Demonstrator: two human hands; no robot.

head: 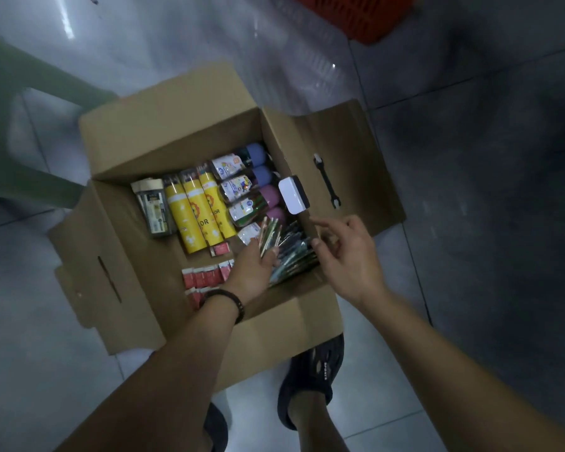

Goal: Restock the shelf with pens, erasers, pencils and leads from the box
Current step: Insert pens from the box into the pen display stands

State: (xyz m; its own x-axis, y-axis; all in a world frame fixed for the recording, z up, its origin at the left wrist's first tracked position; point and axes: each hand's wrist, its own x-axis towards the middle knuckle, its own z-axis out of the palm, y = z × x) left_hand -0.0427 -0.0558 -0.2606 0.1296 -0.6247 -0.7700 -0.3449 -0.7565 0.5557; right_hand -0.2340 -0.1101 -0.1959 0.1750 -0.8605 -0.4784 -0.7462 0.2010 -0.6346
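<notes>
An open cardboard box [134, 243] stands on the floor below me. Inside it my left hand [253, 267] holds a small bunch of pens [269, 234] fanned upward. More pens [294, 256] lie in a heap at the box's right corner. My right hand [346, 252] hovers over the box's right edge, fingers loosely spread, holding nothing. Yellow pencil tubes [196, 210] lie in the middle of the box. Beside them are clear tubes with purple and pink caps [252, 187]. Small red packets [206, 277] line the near side.
A white eraser-like block [294, 194] sits on the box's right wall. A dark jar [154, 207] lies left of the yellow tubes. A green plastic chair [20, 83] stands at left, a red crate [356, 14] at the top. My sandalled feet [310, 376] are beside the box on the tiled floor.
</notes>
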